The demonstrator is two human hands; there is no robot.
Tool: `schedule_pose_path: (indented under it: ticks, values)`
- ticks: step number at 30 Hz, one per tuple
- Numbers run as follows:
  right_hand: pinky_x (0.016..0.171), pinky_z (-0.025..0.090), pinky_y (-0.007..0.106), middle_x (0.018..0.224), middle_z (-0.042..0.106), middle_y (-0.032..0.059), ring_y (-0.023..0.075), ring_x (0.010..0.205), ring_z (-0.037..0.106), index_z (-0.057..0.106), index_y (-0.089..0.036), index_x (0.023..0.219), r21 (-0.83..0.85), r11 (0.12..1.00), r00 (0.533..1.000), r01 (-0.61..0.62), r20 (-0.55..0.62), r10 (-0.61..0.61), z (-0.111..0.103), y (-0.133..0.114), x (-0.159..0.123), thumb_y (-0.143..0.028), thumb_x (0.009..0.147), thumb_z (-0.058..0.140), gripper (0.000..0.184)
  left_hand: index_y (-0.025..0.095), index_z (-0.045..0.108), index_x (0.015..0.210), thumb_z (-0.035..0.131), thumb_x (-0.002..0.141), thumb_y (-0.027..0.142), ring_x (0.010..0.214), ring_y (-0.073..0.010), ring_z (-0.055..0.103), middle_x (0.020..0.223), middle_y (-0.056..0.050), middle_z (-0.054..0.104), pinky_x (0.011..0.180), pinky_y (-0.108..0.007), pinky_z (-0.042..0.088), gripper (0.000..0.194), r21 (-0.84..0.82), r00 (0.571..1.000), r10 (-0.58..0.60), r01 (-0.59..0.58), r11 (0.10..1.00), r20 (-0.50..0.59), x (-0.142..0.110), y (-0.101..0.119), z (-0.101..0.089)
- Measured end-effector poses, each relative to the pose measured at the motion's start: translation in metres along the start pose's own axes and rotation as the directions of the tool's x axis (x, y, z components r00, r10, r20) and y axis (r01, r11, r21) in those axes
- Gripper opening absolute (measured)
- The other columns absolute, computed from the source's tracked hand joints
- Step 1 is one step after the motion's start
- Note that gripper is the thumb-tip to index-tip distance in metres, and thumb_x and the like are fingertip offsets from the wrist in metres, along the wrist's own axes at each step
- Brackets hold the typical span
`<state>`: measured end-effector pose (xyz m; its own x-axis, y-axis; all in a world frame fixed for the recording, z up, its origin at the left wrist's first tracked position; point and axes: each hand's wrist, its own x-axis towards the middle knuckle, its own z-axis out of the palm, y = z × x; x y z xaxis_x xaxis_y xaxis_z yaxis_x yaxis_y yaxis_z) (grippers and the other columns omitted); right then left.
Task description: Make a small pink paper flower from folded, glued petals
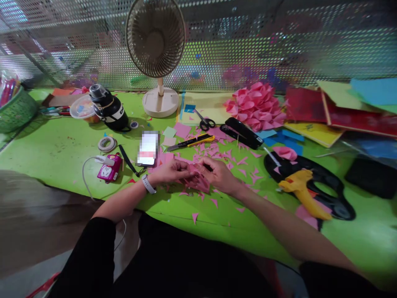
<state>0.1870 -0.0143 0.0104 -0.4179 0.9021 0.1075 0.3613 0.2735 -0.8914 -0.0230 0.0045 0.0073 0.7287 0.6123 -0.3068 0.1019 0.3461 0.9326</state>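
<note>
My left hand (169, 171) and my right hand (217, 174) meet over the green table (56, 145), both pinching a folded piece of pink paper (198, 181) between their fingers. A white watch sits on my left wrist. Small pink paper triangles (245, 165) lie scattered around and behind the hands. A pile of folded pink paper pieces (256, 105) rests farther back.
A yellow glue gun (302, 190) lies on a black stand at right. Behind the hands are a yellow utility knife (190, 142), scissors (205, 122), a black stapler (243, 132), a phone (148, 149), tape roll (107, 143), black bottle (109, 108) and a fan (156, 49). Coloured paper sheets (347, 107) stack at right.
</note>
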Motion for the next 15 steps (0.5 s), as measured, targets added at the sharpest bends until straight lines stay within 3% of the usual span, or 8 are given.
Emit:
schedule_pose_path:
  ticks: [6, 10, 15]
  values:
    - [0.057, 0.044, 0.031, 0.069, 0.061, 0.0017, 0.0160, 0.060, 0.054, 0.055, -0.023, 0.076, -0.030, 0.999, 0.999, -0.037, -0.011, 0.036, -0.002, -0.001, 0.001, -0.059, 0.096, 0.050, 0.042, 0.010, 0.070, 0.092, 0.073, 0.080, 0.059, 0.074, -0.0120, 0.071, 0.086, -0.008, 0.075, 0.073, -0.024, 0.058, 0.050, 0.066, 0.995, 0.070, -0.065, 0.996, -0.071, 0.002, -0.006, 0.001]
    - [0.055, 0.045, 0.031, 0.072, 0.066, 0.0033, 0.0172, 0.062, 0.056, 0.059, -0.023, 0.082, -0.021, 0.996, 0.993, -0.092, 0.071, 0.093, -0.003, -0.001, 0.001, -0.061, 0.097, 0.048, 0.042, 0.009, 0.069, 0.095, 0.072, 0.082, 0.058, 0.073, -0.0120, 0.071, 0.086, -0.009, 0.075, 0.072, -0.024, 0.059, 0.051, 0.109, 0.982, 0.147, -0.135, 0.985, -0.115, 0.005, -0.012, -0.003]
    - [0.058, 0.048, 0.032, 0.075, 0.066, 0.0042, 0.0175, 0.065, 0.058, 0.057, -0.023, 0.084, 0.005, 0.996, 0.990, -0.094, 0.109, 0.092, -0.008, 0.002, 0.003, -0.058, 0.099, 0.046, 0.039, 0.008, 0.066, 0.089, 0.071, 0.083, 0.057, 0.074, -0.0138, 0.073, 0.085, -0.011, 0.075, 0.071, -0.026, 0.059, 0.050, 0.082, 0.977, 0.147, -0.136, 0.987, -0.156, 0.005, -0.012, -0.006]
